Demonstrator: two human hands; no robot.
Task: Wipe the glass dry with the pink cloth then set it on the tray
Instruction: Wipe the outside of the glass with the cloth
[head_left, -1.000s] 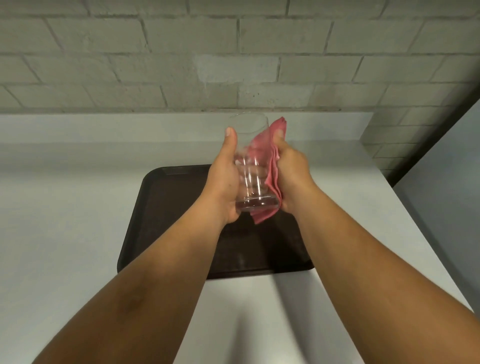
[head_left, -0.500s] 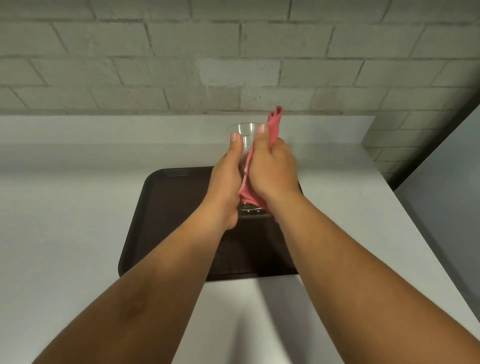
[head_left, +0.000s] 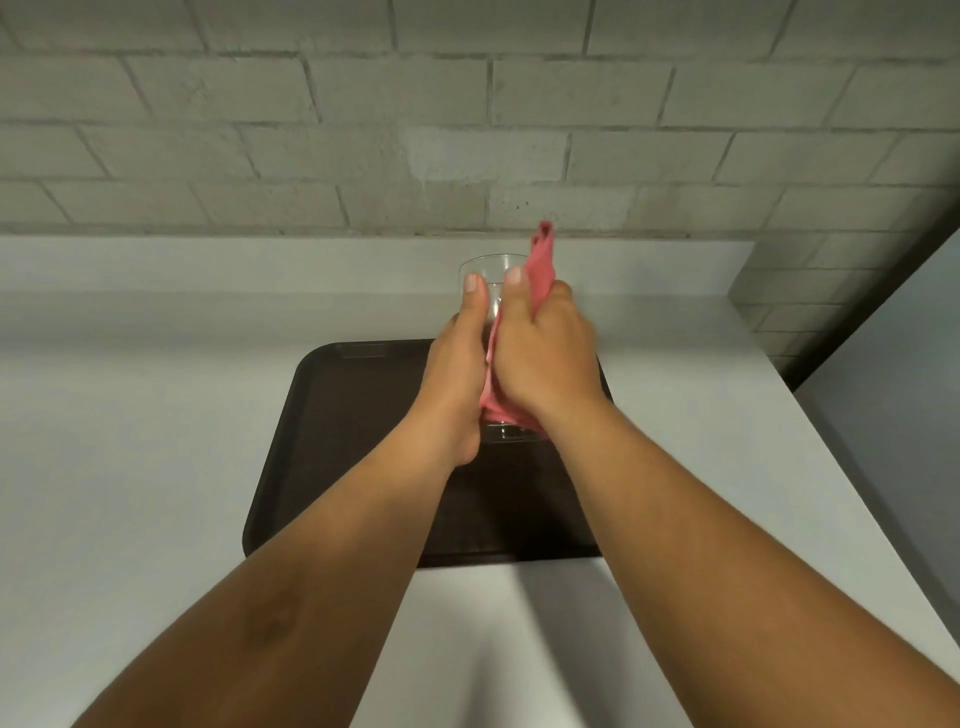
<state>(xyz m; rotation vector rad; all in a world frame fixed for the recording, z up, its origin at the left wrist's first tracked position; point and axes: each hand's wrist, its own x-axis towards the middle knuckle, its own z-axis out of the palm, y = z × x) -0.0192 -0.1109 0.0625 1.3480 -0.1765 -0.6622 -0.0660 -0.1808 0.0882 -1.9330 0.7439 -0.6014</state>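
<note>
The left hand (head_left: 457, 384) holds the clear drinking glass (head_left: 485, 270) up above the dark brown plastic tray (head_left: 332, 441), the right hand (head_left: 545, 364) squeezes the pink cloth (head_left: 540, 265) on it, so wiping seems unfinished and placing remains.

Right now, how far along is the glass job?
Done: nothing yet. In hand: left hand holds the glass above the tray while the right hand presses the cloth against its side, mid-wipe. Left: finish drying, then set the glass on the tray.
</note>
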